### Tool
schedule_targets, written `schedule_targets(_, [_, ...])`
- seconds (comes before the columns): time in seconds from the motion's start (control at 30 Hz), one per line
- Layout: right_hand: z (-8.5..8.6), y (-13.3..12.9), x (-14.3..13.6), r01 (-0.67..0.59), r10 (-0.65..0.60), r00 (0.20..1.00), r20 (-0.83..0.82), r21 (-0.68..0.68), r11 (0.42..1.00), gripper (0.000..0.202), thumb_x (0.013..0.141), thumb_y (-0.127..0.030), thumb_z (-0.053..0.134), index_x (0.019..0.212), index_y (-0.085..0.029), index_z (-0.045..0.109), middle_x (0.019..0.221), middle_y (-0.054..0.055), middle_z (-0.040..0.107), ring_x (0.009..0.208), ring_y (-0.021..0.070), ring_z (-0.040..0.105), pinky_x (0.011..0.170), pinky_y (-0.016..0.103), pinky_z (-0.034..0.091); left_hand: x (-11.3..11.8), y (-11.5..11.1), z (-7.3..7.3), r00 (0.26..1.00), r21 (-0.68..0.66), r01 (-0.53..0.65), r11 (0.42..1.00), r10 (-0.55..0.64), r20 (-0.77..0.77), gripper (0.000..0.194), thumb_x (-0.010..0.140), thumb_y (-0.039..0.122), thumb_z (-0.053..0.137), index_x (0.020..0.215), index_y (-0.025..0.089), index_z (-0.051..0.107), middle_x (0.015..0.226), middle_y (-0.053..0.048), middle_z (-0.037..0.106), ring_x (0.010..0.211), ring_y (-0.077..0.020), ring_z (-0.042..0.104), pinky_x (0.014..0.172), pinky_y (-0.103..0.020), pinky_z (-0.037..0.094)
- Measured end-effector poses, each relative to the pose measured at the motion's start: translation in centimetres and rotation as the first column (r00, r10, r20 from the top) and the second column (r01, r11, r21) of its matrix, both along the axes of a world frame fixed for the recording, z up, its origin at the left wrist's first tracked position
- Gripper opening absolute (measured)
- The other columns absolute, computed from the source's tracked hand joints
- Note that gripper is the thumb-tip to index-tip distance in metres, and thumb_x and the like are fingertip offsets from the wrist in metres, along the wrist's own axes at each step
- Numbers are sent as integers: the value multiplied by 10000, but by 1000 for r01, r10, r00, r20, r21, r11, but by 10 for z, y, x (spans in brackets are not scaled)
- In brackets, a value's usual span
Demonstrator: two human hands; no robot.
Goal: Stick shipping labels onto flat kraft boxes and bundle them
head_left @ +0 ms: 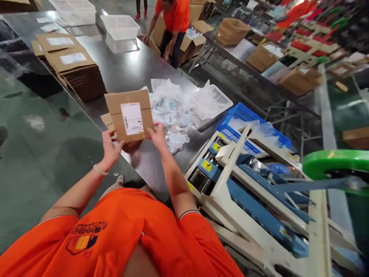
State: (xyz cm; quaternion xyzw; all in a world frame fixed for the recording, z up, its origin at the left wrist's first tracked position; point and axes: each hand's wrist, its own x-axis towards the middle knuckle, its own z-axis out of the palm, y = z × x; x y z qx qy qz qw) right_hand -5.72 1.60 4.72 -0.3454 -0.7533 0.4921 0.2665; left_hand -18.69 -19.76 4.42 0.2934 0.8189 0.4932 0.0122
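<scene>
A flat brown cardboard box (115,111) with a white printed label faces me above the table's near edge. My left hand (112,148) is closed at its lower left corner, and my right hand (157,134) pinches its lower right corner. Beneath it, more folded cardboard pieces (107,120) partly show. Just beyond my right hand lies a heap of clear plastic bags (170,107) with small pale blue and white items inside; their exact kind is too small to tell.
A stack of labelled flat cartons (77,73) lies on the metal table (127,69) at left. White baskets (119,27) stand farther back. A blue crate (242,111) and a taping machine (245,192) are at right. Another person (174,19) bends over cartons beyond the table.
</scene>
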Motion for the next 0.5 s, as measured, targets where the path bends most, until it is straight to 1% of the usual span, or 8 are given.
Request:
schedule_targets(0.1, [-9, 15, 110, 94, -85, 991, -99, 87, 992, 333, 1024, -480, 584, 1242, -234, 635, 1003, 44, 765, 905, 239, 732, 850, 392, 624, 38, 4, -3, 953, 40, 219, 975, -205, -221, 462, 878, 315, 763, 1315, 205, 660, 1349, -165, 573, 1310, -360, 580, 1120, -568, 537])
schedule_targets(0.17, [-20, 8, 180, 159, -170, 985, 14, 278, 947, 289, 1031, -437, 562, 1159, -219, 702, 997, 77, 769, 926, 264, 729, 878, 403, 603, 56, 16, -5, 884, 24, 348, 937, -319, -341, 434, 940, 366, 723, 1344, 218, 670, 1383, -189, 587, 1348, -380, 567, 1175, -602, 476])
schedule_targets(0.23, [-36, -11, 227, 99, -214, 950, 228, 429, 898, 239, 1030, -353, 565, 1089, -210, 747, 973, 105, 763, 948, 282, 712, 899, 398, 572, 69, 39, -7, 783, -49, 517, 855, -495, -376, 453, 975, 403, 684, 1391, 224, 674, 1412, -205, 615, 1402, -395, 547, 1218, -617, 419])
schedule_targets(0.3, [-54, -32, 247, -35, -205, 862, 464, 457, 889, 215, 1028, -256, 566, 1047, -199, 772, 935, 120, 744, 937, 279, 686, 877, 365, 536, 78, 68, -13, 633, -187, 695, 695, -714, -299, 468, 992, 418, 634, 1405, 208, 696, 1439, -212, 644, 1462, -404, 515, 1247, -619, 377])
schedule_targets(0.37, [-70, -46, 247, -118, -183, 766, 616, 414, 903, 231, 1031, -189, 557, 1053, -179, 787, 932, 130, 729, 929, 269, 661, 859, 341, 507, 86, 96, -22, 476, -319, 816, 482, -873, -101, 456, 982, 406, 598, 1349, 183, 750, 1393, -202, 702, 1430, -399, 552, 1224, -585, 406])
schedule_targets(0.43, [-82, -49, 242, -141, -159, 734, 660, 376, 916, 261, 1046, -174, 540, 1095, -161, 796, 974, 145, 736, 960, 271, 654, 886, 347, 508, 92, 116, -32, 373, -388, 877, 285, -912, 171, 409, 954, 404, 586, 1206, 179, 817, 1189, -159, 784, 1234, -363, 667, 1112, -499, 500])
schedule_targets(0.47, [-85, -48, 240, -145, -140, 749, 648, 365, 920, 283, 1055, -177, 525, 1124, -156, 798, 1017, 155, 746, 1000, 276, 660, 924, 360, 517, 93, 122, -36, 348, -393, 894, 217, -888, 300, 385, 939, 416, 593, 1117, 180, 839, 1049, -126, 799, 1099, -333, 702, 1027, -445, 536])
schedule_targets(0.5, [-87, -46, 240, -155, -111, 777, 620, 358, 921, 307, 1061, -178, 510, 1164, -157, 798, 1086, 164, 758, 1068, 282, 667, 980, 380, 526, 94, 126, -40, 341, -381, 906, 182, -848, 405, 367, 924, 435, 604, 1027, 181, 847, 915, -93, 785, 970, -300, 706, 938, -396, 551])
